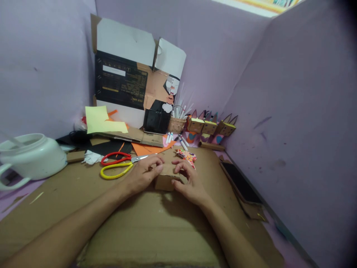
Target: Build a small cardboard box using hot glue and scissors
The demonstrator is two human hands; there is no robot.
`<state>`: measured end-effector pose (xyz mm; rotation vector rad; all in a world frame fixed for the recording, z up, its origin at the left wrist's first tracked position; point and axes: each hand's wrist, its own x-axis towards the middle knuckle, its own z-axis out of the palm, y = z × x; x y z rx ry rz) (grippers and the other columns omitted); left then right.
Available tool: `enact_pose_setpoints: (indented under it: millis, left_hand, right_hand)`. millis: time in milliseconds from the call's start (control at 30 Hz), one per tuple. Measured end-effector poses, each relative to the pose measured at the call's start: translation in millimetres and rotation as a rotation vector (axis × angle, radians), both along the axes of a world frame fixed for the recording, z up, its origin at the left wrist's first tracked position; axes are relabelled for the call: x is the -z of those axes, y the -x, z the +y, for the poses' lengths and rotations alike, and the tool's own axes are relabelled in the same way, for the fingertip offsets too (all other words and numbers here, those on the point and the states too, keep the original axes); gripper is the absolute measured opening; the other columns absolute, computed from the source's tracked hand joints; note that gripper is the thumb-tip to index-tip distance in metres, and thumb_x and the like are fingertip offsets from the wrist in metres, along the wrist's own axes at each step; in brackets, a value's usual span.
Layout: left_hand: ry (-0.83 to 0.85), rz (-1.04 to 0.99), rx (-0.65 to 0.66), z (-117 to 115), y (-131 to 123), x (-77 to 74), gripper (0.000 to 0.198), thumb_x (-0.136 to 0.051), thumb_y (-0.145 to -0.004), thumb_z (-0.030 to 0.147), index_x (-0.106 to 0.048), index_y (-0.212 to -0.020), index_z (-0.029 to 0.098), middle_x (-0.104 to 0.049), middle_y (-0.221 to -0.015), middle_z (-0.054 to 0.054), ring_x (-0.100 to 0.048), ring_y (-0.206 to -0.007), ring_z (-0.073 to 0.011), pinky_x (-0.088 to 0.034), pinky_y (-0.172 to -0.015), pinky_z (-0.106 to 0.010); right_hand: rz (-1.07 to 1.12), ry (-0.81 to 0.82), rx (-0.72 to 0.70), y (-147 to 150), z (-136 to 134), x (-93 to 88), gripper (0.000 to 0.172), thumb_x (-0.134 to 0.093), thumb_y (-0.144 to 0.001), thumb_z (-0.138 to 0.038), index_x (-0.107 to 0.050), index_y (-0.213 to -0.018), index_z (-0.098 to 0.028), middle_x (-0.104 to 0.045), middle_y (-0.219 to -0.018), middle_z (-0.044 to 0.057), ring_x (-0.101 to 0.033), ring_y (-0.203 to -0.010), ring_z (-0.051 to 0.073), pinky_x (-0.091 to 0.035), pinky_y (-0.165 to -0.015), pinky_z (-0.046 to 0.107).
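A small folded cardboard box stands on the brown cardboard sheet in the middle of the view. At its left edge, my left hand holds it with thumb and fingers bent together. My right hand curves round the right side, thumb low on the box and fingers at its top. Scissors with one red and one yellow handle lie just left of my left hand. Behind my right hand is a colourful patterned packet.
A white pot stands at the left. Behind are an opened printed box, yellow paper, orange paper, markers, a basket of pens and cardboard figures. A dark phone-like slab lies by the right wall.
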<state>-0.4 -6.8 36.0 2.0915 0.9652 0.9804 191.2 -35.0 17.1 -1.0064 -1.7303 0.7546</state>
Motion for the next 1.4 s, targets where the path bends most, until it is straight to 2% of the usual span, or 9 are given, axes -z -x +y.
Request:
enact_pose_setpoints:
  millis: [133, 300, 500, 667, 867, 1133, 1400]
  left_hand:
    - [0.124, -0.053, -0.055, 2.6, -3.6, 1.0, 0.017, -0.054, -0.077, 0.033, -0.052, -0.071, 0.017, -0.061, -0.097, -0.005, -0.057, -0.087, -0.0196, -0.045, -0.068, -0.027]
    - [0.209, -0.06, -0.056, 6.0, -4.7, -0.6, 0.02, -0.059, -0.071, 0.035, -0.053, -0.071, 0.016, -0.06, -0.081, -0.002, -0.057, -0.076, -0.0175, -0.044, -0.063, -0.026]
    - [0.188, 0.002, -0.037, 7.2, -5.5, -3.9, 0.019, -0.059, -0.07, 0.034, -0.052, -0.07, 0.016, -0.059, -0.079, -0.002, -0.053, -0.063, -0.0128, -0.044, -0.056, -0.024]
    - [0.075, 0.059, 0.026, 5.1, -3.9, -8.0, 0.016, -0.055, -0.073, 0.032, -0.052, -0.069, 0.017, -0.061, -0.084, -0.005, -0.058, -0.075, -0.0165, -0.047, -0.06, -0.024]
    - [-0.074, 0.116, 0.057, 5.3, -1.2, -8.1, 0.013, -0.054, -0.077, 0.029, -0.054, -0.072, 0.017, -0.063, -0.087, -0.004, -0.059, -0.073, -0.0143, -0.048, -0.064, -0.024]
    - [-0.032, 0.127, 0.065, 6.1, 0.2, -6.3, 0.014, -0.054, -0.077, 0.03, -0.053, -0.072, 0.017, -0.063, -0.092, -0.006, -0.06, -0.085, -0.0182, -0.049, -0.062, -0.023]
    - [-0.017, 0.116, 0.085, 7.7, -1.0, -6.2, 0.013, -0.053, -0.078, 0.03, -0.053, -0.074, 0.017, -0.062, -0.093, -0.005, -0.059, -0.08, -0.0156, -0.046, -0.06, -0.022]
  right_hand:
    - [0.003, -0.005, -0.005, 0.0, 0.1, -0.8, 0.02, -0.059, -0.063, -0.011, -0.047, -0.074, -0.022, -0.052, -0.108, 0.008, -0.049, -0.111, 0.023, -0.044, -0.088, 0.037]
    - [-0.014, 0.001, -0.001, -0.4, -0.4, -0.2, 0.022, -0.059, -0.063, -0.01, -0.047, -0.075, -0.023, -0.051, -0.11, 0.007, -0.048, -0.113, 0.022, -0.044, -0.089, 0.037]
    - [-0.011, 0.004, -0.01, -1.0, 0.6, 1.8, 0.022, -0.06, -0.063, -0.01, -0.047, -0.075, -0.023, -0.051, -0.111, 0.007, -0.048, -0.114, 0.022, -0.044, -0.089, 0.036]
    - [-0.013, 0.001, -0.01, -1.9, 1.6, 2.7, 0.022, -0.06, -0.063, -0.01, -0.047, -0.075, -0.023, -0.052, -0.111, 0.008, -0.048, -0.114, 0.023, -0.044, -0.089, 0.037]
    - [0.0, 0.02, -0.013, -2.2, 1.5, 2.2, 0.021, -0.061, -0.062, -0.012, -0.047, -0.074, -0.023, -0.052, -0.11, 0.007, -0.049, -0.112, 0.023, -0.044, -0.087, 0.037]
    - [0.009, 0.043, -0.027, -3.1, 1.2, -0.8, 0.021, -0.061, -0.061, -0.01, -0.048, -0.073, -0.022, -0.052, -0.111, 0.008, -0.051, -0.11, 0.022, -0.042, -0.089, 0.037]
    - [0.027, 0.07, -0.03, -3.3, 0.8, -0.9, 0.021, -0.062, -0.06, -0.01, -0.047, -0.071, -0.022, -0.051, -0.112, 0.007, -0.051, -0.109, 0.022, -0.042, -0.09, 0.037]
